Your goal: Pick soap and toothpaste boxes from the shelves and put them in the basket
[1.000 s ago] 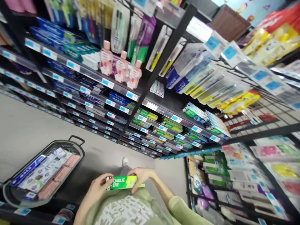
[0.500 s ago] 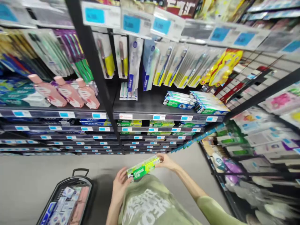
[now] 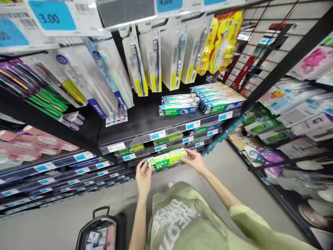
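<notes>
A green and yellow toothpaste box (image 3: 168,159) marked DARLIE is held level in front of my body, near the shelf edges. My left hand (image 3: 144,175) grips its left end between thumb and fingers. At the other end, my right hand (image 3: 194,160) pinches the corner. Just beyond it, more green DARLIE boxes (image 3: 166,139) lie on a lower shelf. On the upper shelf sit blue and white DARLIE boxes (image 3: 178,109), with a longer row of DARLIE boxes (image 3: 221,99) to their right.
Packed toothbrushes (image 3: 156,66) hang above the shelf. Pink bottles (image 3: 39,144) stand at left. A black basket (image 3: 100,229) with small boxes is on the floor (image 3: 52,225) at lower left. Hanging packages (image 3: 293,128) line the rack at right.
Both hands have raised the toothpaste box toward the shelves and levelled it. My view has moved closer to the shelving and turned, with the basket now lower in the picture.
</notes>
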Action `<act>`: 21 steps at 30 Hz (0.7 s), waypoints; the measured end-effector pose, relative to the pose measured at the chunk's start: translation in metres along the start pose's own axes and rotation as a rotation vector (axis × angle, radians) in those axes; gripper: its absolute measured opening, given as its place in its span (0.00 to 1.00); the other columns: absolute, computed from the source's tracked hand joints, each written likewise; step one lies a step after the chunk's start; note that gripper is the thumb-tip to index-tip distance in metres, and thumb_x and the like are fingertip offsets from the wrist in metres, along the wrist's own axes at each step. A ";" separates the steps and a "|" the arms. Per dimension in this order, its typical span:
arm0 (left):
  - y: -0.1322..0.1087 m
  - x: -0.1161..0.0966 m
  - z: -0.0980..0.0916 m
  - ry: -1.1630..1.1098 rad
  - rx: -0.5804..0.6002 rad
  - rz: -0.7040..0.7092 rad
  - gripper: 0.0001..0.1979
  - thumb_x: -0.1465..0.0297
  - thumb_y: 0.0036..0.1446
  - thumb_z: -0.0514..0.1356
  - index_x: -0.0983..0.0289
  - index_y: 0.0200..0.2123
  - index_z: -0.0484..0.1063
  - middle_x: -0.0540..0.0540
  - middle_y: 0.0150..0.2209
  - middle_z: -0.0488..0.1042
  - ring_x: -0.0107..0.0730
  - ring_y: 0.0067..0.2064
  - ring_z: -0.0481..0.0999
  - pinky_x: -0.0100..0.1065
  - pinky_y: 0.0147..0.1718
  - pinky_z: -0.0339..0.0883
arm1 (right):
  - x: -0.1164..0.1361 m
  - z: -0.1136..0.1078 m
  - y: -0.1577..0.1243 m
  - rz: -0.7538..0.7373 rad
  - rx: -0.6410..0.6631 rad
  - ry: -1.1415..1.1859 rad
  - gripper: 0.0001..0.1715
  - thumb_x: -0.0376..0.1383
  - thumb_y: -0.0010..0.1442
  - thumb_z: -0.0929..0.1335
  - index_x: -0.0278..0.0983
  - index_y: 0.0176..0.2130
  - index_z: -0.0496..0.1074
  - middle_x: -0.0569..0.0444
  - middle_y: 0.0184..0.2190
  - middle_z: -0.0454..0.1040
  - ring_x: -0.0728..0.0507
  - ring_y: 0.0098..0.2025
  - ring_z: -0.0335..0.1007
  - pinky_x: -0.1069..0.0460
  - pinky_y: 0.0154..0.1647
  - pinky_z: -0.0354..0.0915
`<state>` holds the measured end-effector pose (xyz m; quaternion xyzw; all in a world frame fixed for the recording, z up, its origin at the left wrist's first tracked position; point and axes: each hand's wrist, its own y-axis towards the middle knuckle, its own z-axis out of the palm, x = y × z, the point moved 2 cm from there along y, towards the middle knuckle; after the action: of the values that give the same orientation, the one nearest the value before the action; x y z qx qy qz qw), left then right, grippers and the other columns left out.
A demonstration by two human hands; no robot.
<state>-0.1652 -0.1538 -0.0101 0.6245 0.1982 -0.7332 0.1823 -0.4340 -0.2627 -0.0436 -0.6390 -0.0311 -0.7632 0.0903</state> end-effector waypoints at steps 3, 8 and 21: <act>0.023 -0.004 0.024 0.008 -0.053 0.091 0.27 0.61 0.49 0.72 0.63 0.50 0.70 0.69 0.55 0.77 0.50 0.59 0.76 0.44 0.54 0.73 | 0.012 -0.012 0.026 -0.050 -0.012 -0.044 0.44 0.45 0.41 0.83 0.35 0.55 0.77 0.43 0.52 0.80 0.31 0.52 0.78 0.35 0.59 0.71; 0.065 -0.005 0.056 0.022 -0.067 0.148 0.24 0.60 0.46 0.73 0.65 0.44 0.74 0.68 0.52 0.79 0.50 0.56 0.78 0.45 0.55 0.73 | 0.023 -0.024 0.071 -0.153 -0.054 -0.199 0.42 0.48 0.44 0.81 0.36 0.56 0.77 0.42 0.55 0.78 0.30 0.55 0.76 0.35 0.60 0.70; 0.143 -0.012 0.077 0.335 -0.006 0.235 0.19 0.62 0.51 0.68 0.66 0.45 0.78 0.62 0.41 0.83 0.48 0.54 0.79 0.47 0.59 0.66 | 0.042 -0.009 0.139 -0.312 0.017 -0.663 0.27 0.47 0.59 0.71 0.35 0.53 0.74 0.43 0.49 0.79 0.32 0.56 0.72 0.38 0.59 0.66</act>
<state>-0.1545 -0.3160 0.0038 0.7560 0.1537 -0.5922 0.2327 -0.4255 -0.4049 -0.0136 -0.8384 -0.1622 -0.5190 -0.0368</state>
